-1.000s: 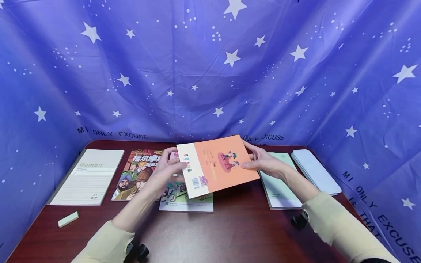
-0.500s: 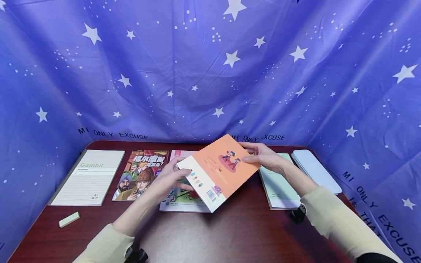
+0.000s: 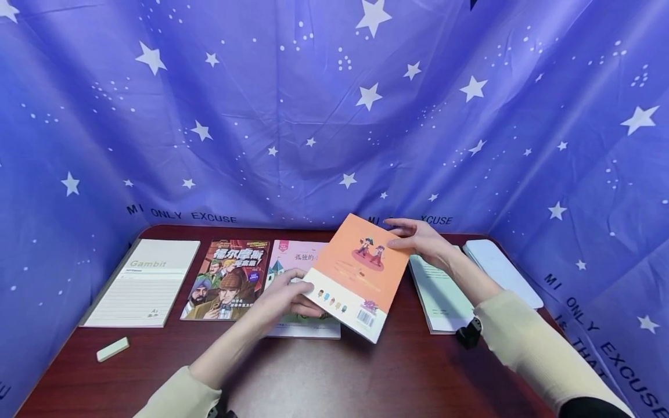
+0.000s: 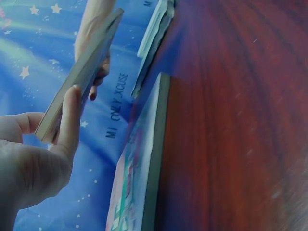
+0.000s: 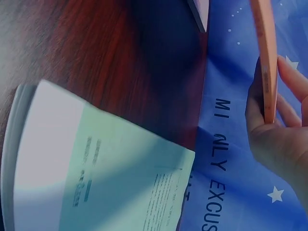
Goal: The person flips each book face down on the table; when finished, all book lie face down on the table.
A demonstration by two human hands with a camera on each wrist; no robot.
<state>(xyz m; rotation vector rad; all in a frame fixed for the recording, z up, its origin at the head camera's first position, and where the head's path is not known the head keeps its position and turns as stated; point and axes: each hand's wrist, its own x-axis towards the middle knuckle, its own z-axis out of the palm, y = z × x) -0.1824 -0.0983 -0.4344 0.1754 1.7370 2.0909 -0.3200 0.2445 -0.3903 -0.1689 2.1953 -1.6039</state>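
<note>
Orange-and-white paperback book [image 3: 360, 278]: held tilted above the dark red wooden table [image 3: 407, 377], roughly at 12 o'clock from the wearer; top end toward 1 o'clock, white end toward 7.
Left hand [image 3: 289, 295]: pinching the corner at about 8 o'clock between thumb and fingers.
Right hand [image 3: 423, 238]: pinching the edge between 1 and 2 o'clock, likewise between thumb and fingers.
Two-sided grip: probably meant to steady the slant and leave most of the printing uncovered.
Pink illustrated book [image 3: 298, 258]: lying flat at 9 o'clock, partly hidden behind the raised one.
Pale green book [image 3: 441, 290]: lying flat at 3 o'clock; apparently spaced out in a row to keep covers visible.
Cover: plain orange, with two cartoon figures [image 3: 370, 253] on a red patch; white band with a row of small drawings, plus barcode [image 3: 366, 317] at 6 o'clock; small print too blurred to read.
</note>
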